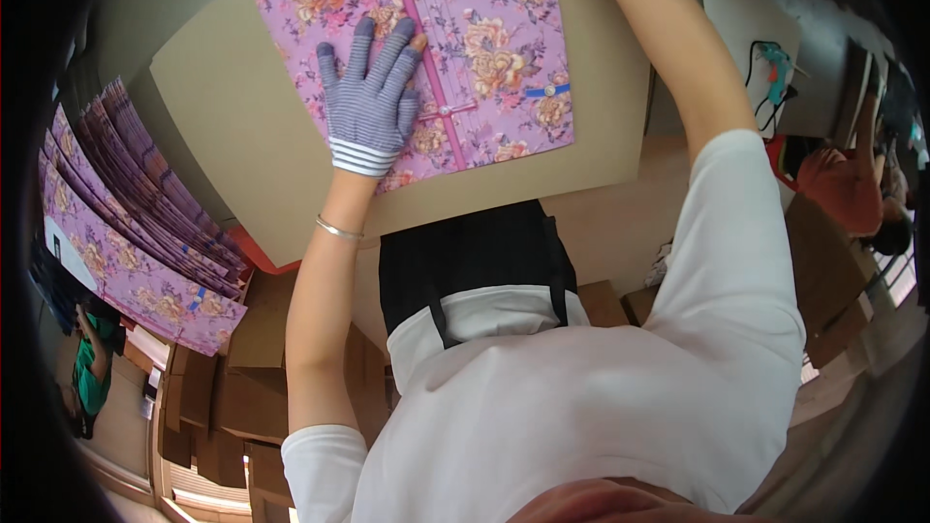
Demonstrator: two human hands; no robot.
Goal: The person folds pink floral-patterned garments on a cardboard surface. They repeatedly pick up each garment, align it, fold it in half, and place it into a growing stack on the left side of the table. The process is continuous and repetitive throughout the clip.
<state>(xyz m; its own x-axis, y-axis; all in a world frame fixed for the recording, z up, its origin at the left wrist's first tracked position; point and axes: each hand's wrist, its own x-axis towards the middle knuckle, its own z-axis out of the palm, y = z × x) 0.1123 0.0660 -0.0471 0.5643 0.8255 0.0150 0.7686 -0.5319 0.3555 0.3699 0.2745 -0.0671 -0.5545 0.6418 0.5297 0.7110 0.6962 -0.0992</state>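
1. Left edge: floral stack (145,271); done or waiting, can't tell.
2. Top centre: gloved left hand (373,102) spread flat on floral sheet (504,68), atop brown board (610,68); probably unfinished.
3. Upper right: right arm (673,39) leaves frame; right hand's state can't tell.

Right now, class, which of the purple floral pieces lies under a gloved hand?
The piece on the tan surface, with the spread left hand over it; the others are bunched together at the picture's left.
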